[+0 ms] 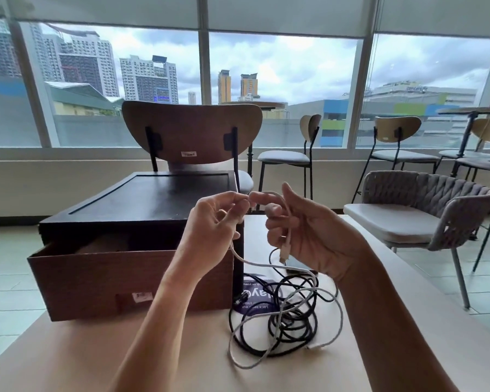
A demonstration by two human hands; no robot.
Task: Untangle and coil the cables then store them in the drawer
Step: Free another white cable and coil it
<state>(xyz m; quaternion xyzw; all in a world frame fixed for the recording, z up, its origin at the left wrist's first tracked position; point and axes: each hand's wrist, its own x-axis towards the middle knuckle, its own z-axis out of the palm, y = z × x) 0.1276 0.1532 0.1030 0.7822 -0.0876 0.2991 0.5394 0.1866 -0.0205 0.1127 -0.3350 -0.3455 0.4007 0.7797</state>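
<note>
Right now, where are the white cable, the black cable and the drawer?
white cable [238,255], head view, raised strand above the heap
black cable [303,332], head view, middle of the tangled heap
drawer [96,278], head view, its brown front panel

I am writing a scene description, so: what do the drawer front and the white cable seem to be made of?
Drawer front: likely wood or wood veneer, matte brown; faint grain shows. White cable: perhaps braided fabric sheath, matte, since its surface looks finely speckled; plain plastic is possible.

The brown box-shaped wooden drawer [96,278] shows matt grain; the black square cabinet top [153,199] has a faint sheen. The thin white cable [255,263] looks matt, the beige tabletop [111,357] smooth.
</note>
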